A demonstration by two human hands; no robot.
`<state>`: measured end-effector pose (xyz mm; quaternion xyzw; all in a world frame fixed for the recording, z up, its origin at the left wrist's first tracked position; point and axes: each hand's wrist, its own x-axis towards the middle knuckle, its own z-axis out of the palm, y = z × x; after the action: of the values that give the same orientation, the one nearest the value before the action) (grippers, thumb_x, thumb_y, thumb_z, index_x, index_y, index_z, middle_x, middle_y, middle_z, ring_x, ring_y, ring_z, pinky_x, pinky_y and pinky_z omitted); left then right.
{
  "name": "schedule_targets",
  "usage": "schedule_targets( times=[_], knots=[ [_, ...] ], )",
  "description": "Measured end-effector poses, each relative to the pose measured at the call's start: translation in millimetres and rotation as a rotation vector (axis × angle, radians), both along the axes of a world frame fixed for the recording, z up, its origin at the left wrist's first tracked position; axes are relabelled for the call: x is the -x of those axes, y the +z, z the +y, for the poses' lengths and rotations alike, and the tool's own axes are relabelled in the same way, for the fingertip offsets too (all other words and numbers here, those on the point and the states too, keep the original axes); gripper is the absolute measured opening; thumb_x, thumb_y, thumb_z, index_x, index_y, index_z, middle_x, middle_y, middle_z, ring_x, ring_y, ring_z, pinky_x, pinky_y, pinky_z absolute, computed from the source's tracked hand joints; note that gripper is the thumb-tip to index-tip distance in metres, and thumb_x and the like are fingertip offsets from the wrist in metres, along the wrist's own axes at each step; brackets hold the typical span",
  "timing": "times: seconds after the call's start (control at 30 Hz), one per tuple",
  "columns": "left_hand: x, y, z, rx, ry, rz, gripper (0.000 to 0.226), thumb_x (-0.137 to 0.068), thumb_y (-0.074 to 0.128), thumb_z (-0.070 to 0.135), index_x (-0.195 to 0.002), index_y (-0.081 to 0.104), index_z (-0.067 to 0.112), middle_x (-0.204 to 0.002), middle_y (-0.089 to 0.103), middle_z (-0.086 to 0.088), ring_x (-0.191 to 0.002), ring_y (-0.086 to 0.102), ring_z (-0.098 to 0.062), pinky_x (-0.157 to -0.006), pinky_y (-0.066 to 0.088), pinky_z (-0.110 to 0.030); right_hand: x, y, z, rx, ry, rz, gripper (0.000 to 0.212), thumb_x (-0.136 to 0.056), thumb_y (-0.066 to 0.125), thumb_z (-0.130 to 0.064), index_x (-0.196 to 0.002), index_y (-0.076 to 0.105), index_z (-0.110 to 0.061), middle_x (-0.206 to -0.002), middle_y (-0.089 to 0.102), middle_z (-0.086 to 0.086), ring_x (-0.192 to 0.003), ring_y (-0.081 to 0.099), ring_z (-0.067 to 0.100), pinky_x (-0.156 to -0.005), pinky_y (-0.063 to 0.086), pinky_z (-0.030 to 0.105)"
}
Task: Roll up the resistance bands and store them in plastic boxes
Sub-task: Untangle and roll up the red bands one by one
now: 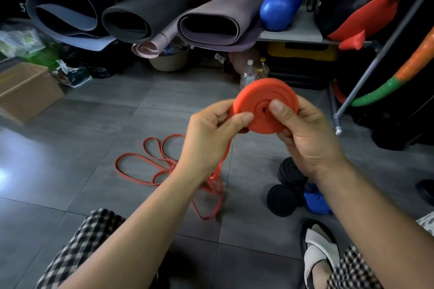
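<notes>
Checked trousers (77,248) fill the lower frame. At centre, the right hand (305,138) grips the orange resistance band coil (256,98), thumb on its hub. The left hand (211,131) pinches its rim. The tail drops to loose loops (141,159) on the floor (70,124). If either pinch slackens, the coil will probably spring open, and tangled loops may snag.

Three rolled mats lie along the top of the frame: a black mat (62,7) at upper left, a grey mat (145,7) at the middle and a mauve mat (223,7) to its right. A pink roll (150,48) lies just below them. At upper right a blue roller (280,6) rests on a shelf (296,30), beside a red and black bag (352,7). A cardboard box (25,91) stands at the left edge on the tiled floor (82,112). Black dumbbells (290,185) lie at lower right, near a white sandal (321,248).
</notes>
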<state>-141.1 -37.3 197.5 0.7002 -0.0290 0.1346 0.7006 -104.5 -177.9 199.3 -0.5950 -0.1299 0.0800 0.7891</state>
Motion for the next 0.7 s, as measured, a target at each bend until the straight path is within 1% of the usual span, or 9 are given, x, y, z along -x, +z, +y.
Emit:
schedule_targets(
  times=[0.1,0.2,0.23,0.33,0.4,0.47,0.5,0.57,0.7],
  knots=[
    [-1.6,9.0,13.1,-0.157,0.016,-0.009,0.018,-0.083,0.063,0.003,-0.087,0.066,0.02,-0.067,0.069,0.007,-0.063,0.061,-0.004,-0.064,0.051,-0.016,-5.1,-2.2,-2.5,0.133,0.023,-0.036,0.021,-0.061,0.07,-0.038,-0.08,0.07,-0.03,-0.063,0.055,-0.011,-0.05,0.034,0.003,-0.044,0.023,0.015],
    [-5.7,-0.6,24.0,-0.659,0.033,0.023,0.01,-0.082,0.067,0.012,-0.092,0.072,0.013,-0.069,0.064,-0.001,-0.06,0.053,0.0,-0.06,0.041,-0.011,-14.1,-8.8,-13.4,0.681,0.035,-0.282,0.047,-0.065,0.072,-0.038,-0.11,0.059,-0.033,-0.086,0.054,-0.013,-0.054,0.043,-0.002,-0.056,0.034,0.012],
    [-5.8,-6.7,24.1,-0.779,0.004,0.039,0.012,-0.082,0.067,0.014,-0.093,0.072,0.013,-0.071,0.065,0.0,-0.061,0.052,0.001,-0.059,0.038,-0.01,-15.8,-12.0,-15.3,0.819,0.075,-0.352,0.05,-0.064,0.072,-0.04,-0.112,0.06,-0.031,-0.091,0.056,-0.015,-0.059,0.048,-0.005,-0.06,0.037,0.013],
    [-4.5,-17.1,16.8,-0.842,-0.108,0.103,0.014,-0.082,0.067,0.014,-0.096,0.071,0.014,-0.083,0.071,-0.002,-0.07,0.057,-0.006,-0.068,0.043,-0.015,-12.5,-17.4,-13.9,0.985,0.187,-0.396,0.023,-0.07,0.075,-0.034,-0.086,0.07,-0.02,-0.076,0.067,-0.005,-0.072,0.061,0.007,-0.074,0.05,0.037],
    [-4.4,-17.6,15.5,-0.598,-0.089,0.156,0.016,-0.081,0.068,0.007,-0.096,0.069,0.011,-0.089,0.071,-0.005,-0.078,0.064,-0.01,-0.079,0.051,-0.022,-10.5,-18.2,-13.1,0.952,0.131,-0.408,0.018,-0.071,0.074,-0.034,-0.077,0.069,-0.018,-0.07,0.068,0.001,-0.073,0.062,0.019,-0.073,0.049,0.04],
    [-3.4,-17.6,16.6,-0.275,-0.075,0.234,0.026,-0.078,0.069,0.001,-0.102,0.066,0.009,-0.094,0.07,-0.007,-0.084,0.066,-0.011,-0.084,0.053,-0.02,-8.4,-15.7,-12.1,0.788,0.085,-0.342,0.019,-0.067,0.072,-0.035,-0.08,0.071,-0.021,-0.072,0.07,0.001,-0.071,0.065,0.014,-0.07,0.051,0.035],
    [-2.9,-18.5,17.0,-0.173,-0.078,0.257,0.027,-0.077,0.068,-0.002,-0.102,0.065,0.008,-0.092,0.07,-0.005,-0.083,0.066,-0.009,-0.082,0.053,-0.017,-7.9,-14.5,-11.9,0.688,0.064,-0.28,0.019,-0.068,0.071,-0.032,-0.083,0.071,-0.02,-0.069,0.069,-0.004,-0.066,0.063,0.006,-0.064,0.051,0.025],
    [-1.5,-20.8,14.8,-0.098,-0.089,0.257,0.02,-0.078,0.065,-0.003,-0.095,0.066,0.007,-0.077,0.071,0.005,-0.073,0.065,-0.001,-0.072,0.05,-0.011,-6.0,-10.9,-10.6,0.507,0.009,-0.18,0.007,-0.073,0.069,-0.021,-0.08,0.068,-0.021,-0.057,0.064,-0.014,-0.051,0.055,-0.004,-0.05,0.04,0.009],
    [-0.9,-11.6,9.5,-0.022,-0.079,0.163,0.02,-0.081,0.062,0.0,-0.09,0.067,0.017,-0.069,0.071,0.01,-0.071,0.064,-0.002,-0.072,0.051,-0.013,-2.2,-11.8,-9.3,0.132,-0.045,0.071,0.012,-0.067,0.064,-0.031,-0.074,0.066,-0.021,-0.05,0.057,-0.012,-0.038,0.035,0.0,-0.036,0.027,0.01]
  ],
)
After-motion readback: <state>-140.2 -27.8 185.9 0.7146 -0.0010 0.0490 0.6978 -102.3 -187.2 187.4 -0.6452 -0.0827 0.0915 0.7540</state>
